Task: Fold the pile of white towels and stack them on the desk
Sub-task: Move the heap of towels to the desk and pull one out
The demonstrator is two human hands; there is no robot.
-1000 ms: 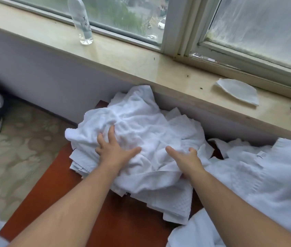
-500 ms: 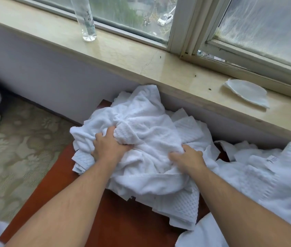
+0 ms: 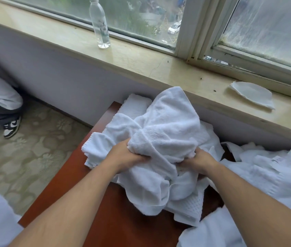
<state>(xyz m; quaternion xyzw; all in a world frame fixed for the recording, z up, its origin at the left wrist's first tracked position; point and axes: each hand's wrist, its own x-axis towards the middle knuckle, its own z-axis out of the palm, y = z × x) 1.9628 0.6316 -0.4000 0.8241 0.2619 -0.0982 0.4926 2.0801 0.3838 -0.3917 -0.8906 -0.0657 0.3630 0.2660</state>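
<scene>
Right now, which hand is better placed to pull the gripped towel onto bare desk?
Left, probably. The left hand grips the towel next to bare desk; the right hand grips it too, but loose towels crowd its side.

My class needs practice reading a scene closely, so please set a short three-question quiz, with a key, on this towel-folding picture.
1. True or false: the left hand and the right hand both grip the crumpled white towel.
2. Where does the clear bottle stand? A: on the floor. B: on the windowsill. C: on a chair.
3. Fill the gap: the towel pile lies on a reddish-brown ____.

Key: 1 true; 2 B; 3 desk.
</scene>
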